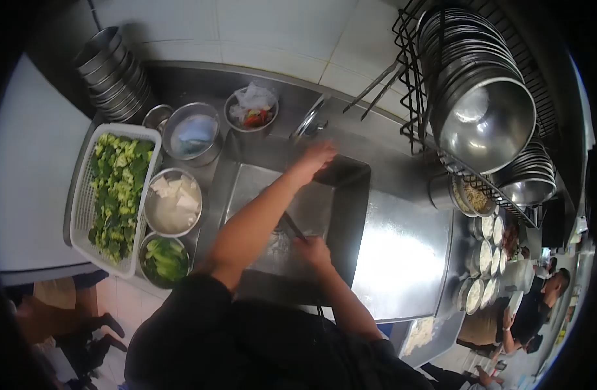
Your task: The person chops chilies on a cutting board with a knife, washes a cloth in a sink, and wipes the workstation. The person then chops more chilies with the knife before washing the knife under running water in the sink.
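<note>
Over the metal sink (350, 214), my left hand (318, 158) is stretched across to the far side, close to the faucet (310, 117). Its fingers are blurred, and whether they touch the faucet is unclear. My right hand (313, 250) is closed round the handle of a dark, narrow utensil (292, 224) that points down into the sink. My left forearm hides part of this utensil. Some water shows on the sink bottom.
Left of the sink stand a basket of broccoli (75, 221), a tofu bowl (147, 218), a greens bowl (144, 266) and pots. A rack of metal bowls (483, 123) hangs at upper right. Several filled bowls and people (539, 305) are at right; another person (71, 325) is lower left.
</note>
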A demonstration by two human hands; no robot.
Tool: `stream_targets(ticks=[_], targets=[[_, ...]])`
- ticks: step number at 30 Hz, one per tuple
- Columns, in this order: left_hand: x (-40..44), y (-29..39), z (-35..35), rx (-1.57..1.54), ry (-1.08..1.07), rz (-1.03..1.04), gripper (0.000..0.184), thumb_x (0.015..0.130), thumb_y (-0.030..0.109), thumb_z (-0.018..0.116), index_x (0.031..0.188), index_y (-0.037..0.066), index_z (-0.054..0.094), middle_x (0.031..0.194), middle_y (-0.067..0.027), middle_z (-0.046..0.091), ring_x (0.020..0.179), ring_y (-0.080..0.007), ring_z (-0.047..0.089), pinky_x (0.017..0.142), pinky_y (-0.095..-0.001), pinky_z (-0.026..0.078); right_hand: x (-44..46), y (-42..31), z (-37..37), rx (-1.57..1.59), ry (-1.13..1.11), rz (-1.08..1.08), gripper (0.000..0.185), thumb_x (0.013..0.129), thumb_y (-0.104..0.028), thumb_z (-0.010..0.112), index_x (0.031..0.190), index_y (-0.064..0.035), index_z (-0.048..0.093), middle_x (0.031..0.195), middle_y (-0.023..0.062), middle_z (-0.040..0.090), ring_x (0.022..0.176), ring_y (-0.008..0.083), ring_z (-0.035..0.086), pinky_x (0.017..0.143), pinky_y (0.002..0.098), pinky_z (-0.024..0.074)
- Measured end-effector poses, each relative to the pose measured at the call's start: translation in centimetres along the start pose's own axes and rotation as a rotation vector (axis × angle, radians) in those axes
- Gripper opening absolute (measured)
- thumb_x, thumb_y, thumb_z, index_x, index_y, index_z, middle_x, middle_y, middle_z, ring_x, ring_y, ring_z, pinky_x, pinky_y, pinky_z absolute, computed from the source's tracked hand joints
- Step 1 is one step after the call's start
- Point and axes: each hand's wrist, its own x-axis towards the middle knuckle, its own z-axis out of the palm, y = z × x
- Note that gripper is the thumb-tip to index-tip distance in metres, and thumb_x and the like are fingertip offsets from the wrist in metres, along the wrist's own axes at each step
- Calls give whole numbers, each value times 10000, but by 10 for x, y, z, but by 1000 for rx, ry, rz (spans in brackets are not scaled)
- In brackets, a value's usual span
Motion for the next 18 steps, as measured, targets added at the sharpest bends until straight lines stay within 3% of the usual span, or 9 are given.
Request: stream_targets(ticks=[2, 3, 4, 5, 6, 13, 18], targets=[[-47, -9, -43, 267, -103, 287, 356, 937, 123, 664, 1276, 16, 637, 1112, -88, 716, 941, -170, 680, 883, -319, 521, -39, -9, -22, -276, 208, 146, 607, 880, -617, 659, 839, -14, 714, 670, 109, 664, 694, 229, 672, 729, 396, 530], [-62, -22, -72, 239, -33, 388, 246, 935, 148, 697, 1142, 17, 713, 1068, -64, 737, 985, -140, 670, 892, -280, 518, -51, -4, -29, -286, 196, 144, 607, 880, -617, 659, 839, -14, 714, 670, 109, 664, 694, 229, 672, 729, 396, 530], [-89, -20, -92, 307, 80, 438, 236, 938, 145, 704, 1132, 10, 713, 1080, -58, 728, 985, -143, 671, 891, -267, 521, -58, -2, -38, -86, 140, 155, 561, 915, -563, 646, 786, -19, 693, 631, 71, 628, 607, 177, 623, 609, 349, 481], [-119, -19, -105, 330, 151, 414, 248, 947, 170, 698, 1138, 12, 710, 1085, -55, 724, 1005, -145, 664, 907, -274, 513, -65, 0, -47, 110, 77, 162, 533, 950, -509, 633, 733, -23, 672, 593, 33, 593, 520, 125, 574, 490, 301, 432], [-144, -17, -112, 354, 228, 400, 261, 955, 194, 692, 1144, 14, 707, 1091, -51, 720, 1026, -148, 657, 924, -282, 506, -70, 5, -51, 205, 55, 61, 557, 958, -527, 624, 718, -26, 661, 579, 27, 573, 486, 114, 541, 461, 287, 412], [-261, 7, -81, 119, 222, 468, 314, 964, 308, 680, 1165, 69, 709, 1075, -13, 708, 1049, -104, 613, 899, -262, 460, -115, -64, -104, 372, -224, -169, 562, 998, -518, 568, 748, -22, 659, 552, 5, 539, 460, 99, 505, 446, 259, 385], [-300, -5, -47, 92, 290, 573, 253, 951, 297, 698, 1061, 71, 728, 955, 19, 690, 880, -76, 594, 826, -260, 455, -132, -76, -118, 299, -313, -201, 549, 1003, -503, 562, 754, -23, 653, 552, 14, 546, 450, 104, 506, 426, 258, 383]])
